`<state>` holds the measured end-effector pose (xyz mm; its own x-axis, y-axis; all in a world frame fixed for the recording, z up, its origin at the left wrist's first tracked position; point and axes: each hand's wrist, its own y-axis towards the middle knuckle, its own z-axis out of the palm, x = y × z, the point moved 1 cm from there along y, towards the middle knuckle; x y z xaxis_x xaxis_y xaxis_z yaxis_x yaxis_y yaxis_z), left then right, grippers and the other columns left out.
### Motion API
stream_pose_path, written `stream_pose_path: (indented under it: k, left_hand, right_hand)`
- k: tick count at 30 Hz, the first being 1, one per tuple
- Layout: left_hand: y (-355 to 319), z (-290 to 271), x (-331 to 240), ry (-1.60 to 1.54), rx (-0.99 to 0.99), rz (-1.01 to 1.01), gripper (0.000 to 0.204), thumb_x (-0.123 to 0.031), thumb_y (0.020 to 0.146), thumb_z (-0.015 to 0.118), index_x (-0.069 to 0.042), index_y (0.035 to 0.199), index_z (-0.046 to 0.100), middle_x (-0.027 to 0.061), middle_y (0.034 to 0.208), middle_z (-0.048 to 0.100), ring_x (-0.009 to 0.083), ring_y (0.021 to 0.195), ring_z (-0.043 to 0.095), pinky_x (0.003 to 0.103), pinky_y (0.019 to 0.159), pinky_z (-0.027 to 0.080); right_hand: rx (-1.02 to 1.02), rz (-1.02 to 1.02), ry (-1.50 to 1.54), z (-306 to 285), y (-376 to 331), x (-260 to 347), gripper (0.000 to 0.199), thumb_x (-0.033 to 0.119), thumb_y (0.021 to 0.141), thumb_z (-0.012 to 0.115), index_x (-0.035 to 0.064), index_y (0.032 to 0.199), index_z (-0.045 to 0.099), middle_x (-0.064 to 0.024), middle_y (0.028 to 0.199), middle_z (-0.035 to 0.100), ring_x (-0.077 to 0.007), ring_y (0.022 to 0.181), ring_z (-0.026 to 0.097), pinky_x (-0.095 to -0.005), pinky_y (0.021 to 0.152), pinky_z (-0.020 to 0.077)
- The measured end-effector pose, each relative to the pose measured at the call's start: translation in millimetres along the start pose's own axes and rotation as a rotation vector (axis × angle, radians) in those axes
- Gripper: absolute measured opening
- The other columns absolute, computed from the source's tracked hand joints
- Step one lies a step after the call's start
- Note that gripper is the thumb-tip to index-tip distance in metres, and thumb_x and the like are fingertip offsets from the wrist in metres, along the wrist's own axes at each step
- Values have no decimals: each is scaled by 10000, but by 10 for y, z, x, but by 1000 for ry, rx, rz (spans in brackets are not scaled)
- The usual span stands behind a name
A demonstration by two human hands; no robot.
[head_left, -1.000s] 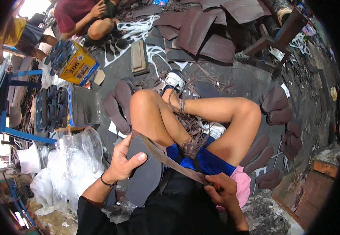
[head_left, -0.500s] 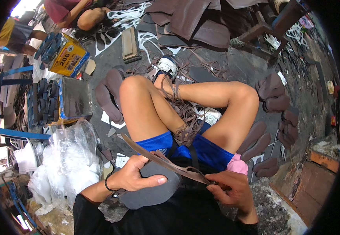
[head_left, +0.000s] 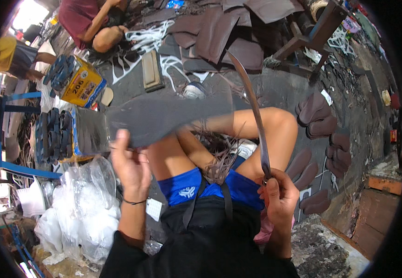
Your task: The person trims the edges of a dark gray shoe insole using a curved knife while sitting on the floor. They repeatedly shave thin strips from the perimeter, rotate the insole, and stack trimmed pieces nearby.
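Black top (head_left: 210,245), blue shorts (head_left: 187,187), wristband (head_left: 134,202)

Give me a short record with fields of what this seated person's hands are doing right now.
Left hand: raised, gripping the edge of a dark grey sheet, blurred
Right hand: closed on a long curved blade pointing up
Posture: seated, knees bent, blue shorts
Lap: tangle of thin dark trimmings
Left side: clear plastic bags
Right side: brown sole-shaped cutouts on the floor
Far off: another person sits on the floor
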<state>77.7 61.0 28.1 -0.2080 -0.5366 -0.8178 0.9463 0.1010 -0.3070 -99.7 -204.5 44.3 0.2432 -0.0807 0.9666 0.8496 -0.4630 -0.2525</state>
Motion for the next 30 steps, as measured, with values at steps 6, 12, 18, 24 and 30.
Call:
stream_pose_path:
  k: [6,12,18,24,30]
  left_hand:
    - [-435,596,779,-218,229,-403,380,-46,919,633,9,1280,528,134,1214,638,233,1152,623,370,995,538]
    - [-438,596,1018,-456,239,-516,329,-158,1019,526,42,1281,512,176,1225,635,267,1113,652,376,970,564]
    - [-493,491,983,-441,225,-508,343,-163,1014,539,32,1295,501,171,1223,633,283,1122,647,408,981,556]
    - [-749,-55,1104,-282,260,-495,379,-75,968,574,17,1319,465,155,1213,628,289,1120,646,421,998,540]
    - [-861,-291,1049,-228,278,-514,419,-64,941,598,2,1330,457,146,1216,625,273,1118,646,421,985,541]
  right_hand:
    - [-95,-174,-310,-38,-160,-155,254,98,913,707,-43,1119,661,-48,781,659,-43,590,501,-234,510,396]
    - [-112,-296,-555,-139,-366,-291,263,85,839,763,-8,1076,696,-59,691,599,-126,508,476,-263,486,385]
    - [-39,-186,-536,-232,-524,-254,279,100,817,784,14,1071,707,-91,770,672,-137,550,567,-270,535,456]
    - [98,-82,-508,-36,-473,-166,249,116,839,772,23,1063,711,-91,769,672,-152,555,582,-278,537,467]
    - [157,-154,-482,346,-192,-259,232,141,867,745,34,1069,701,-93,695,616,-181,544,567,-306,519,458]
